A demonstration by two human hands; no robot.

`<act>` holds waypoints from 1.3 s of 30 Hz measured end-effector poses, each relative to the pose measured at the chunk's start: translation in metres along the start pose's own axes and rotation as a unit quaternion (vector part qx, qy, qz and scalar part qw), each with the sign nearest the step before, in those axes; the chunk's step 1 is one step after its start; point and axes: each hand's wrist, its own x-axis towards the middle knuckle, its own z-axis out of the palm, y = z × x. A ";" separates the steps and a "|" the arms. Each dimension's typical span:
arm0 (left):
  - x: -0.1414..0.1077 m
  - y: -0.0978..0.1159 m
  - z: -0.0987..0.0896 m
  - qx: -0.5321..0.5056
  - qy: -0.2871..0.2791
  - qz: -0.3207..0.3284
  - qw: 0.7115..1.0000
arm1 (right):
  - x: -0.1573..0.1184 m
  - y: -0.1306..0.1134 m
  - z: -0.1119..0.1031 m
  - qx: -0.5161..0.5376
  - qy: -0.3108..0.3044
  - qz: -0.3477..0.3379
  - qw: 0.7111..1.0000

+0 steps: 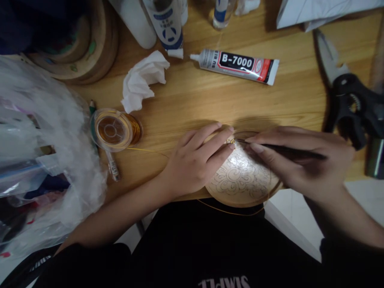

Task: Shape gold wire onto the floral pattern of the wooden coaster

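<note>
A round pale wooden disc (240,176) with a floral pattern drawn on it rests tilted at the table's near edge. My left hand (195,158) lies over its left side, fingers stretched out and apart. Its fingertips touch a small looped piece of gold wire (231,141) near the disc's top. From the right, my right hand (303,156) is closed around dark tweezers (288,150), their tips at the loop. A thin strand of the same wire hangs in a curve below the disc. Left of my left hand stands a spool of gold wire (115,130), its strand running toward that hand.
A B-7000 glue tube (237,64) lies beyond the disc, with a crumpled tissue (145,80) to its left. Black-handled scissors (348,88) are at the right. Plastic bags (51,160) crowd the left side, below wooden hoops (105,44). Tubes and a bottle (221,14) stand at the back.
</note>
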 end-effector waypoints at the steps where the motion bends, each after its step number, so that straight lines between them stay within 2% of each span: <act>1: 0.000 0.000 0.000 -0.007 -0.001 -0.001 1.000 | -0.003 -0.003 0.002 -0.006 0.011 0.007 1.000; 10: 0.000 -0.001 -0.002 -0.010 -0.014 0.000 1.000 | -0.020 -0.031 0.023 -0.053 0.081 0.036 0.995; 16: -0.002 0.000 0.001 -0.030 -0.009 -0.011 0.999 | -0.024 -0.028 0.025 -0.042 0.085 0.023 0.995; 25: -0.001 0.001 0.001 0.000 0.010 -0.002 1.000 | -0.026 -0.025 0.026 -0.034 0.109 0.034 0.993; 31: -0.002 0.001 0.002 -0.031 0.000 -0.011 0.999 | -0.027 -0.027 0.029 -0.054 0.124 0.027 0.990; 39: -0.002 0.002 0.004 -0.018 0.023 -0.005 1.000 | -0.026 -0.032 0.035 -0.114 0.152 0.011 0.982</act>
